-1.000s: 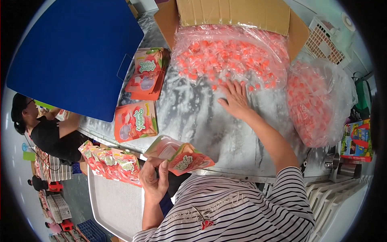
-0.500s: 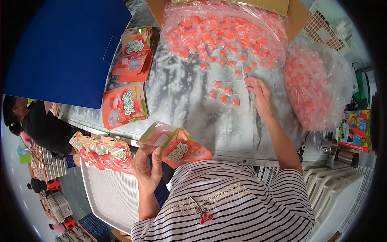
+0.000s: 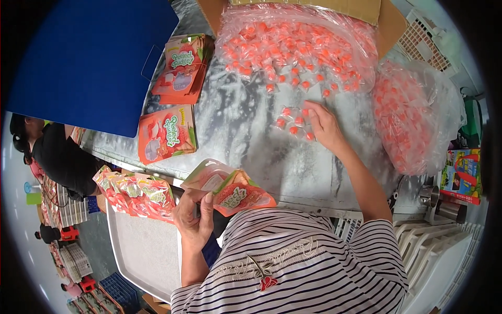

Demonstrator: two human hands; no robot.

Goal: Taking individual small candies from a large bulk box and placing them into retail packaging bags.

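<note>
My left hand grasps a red printed pouch between thumb and fingers, close to my striped shirt, just off the near edge of the table. My right hand rests at a small cluster of clear-wrapped red candies on the tabletop, fingertips touching it; whether they grip any piece, I cannot tell. Beyond lies an open plastic bag of like candies before a cardboard box; a second filled bag sits right. Two stacks of flat pouches lie left. Filled pouches lie at a white tray's far end.
</note>
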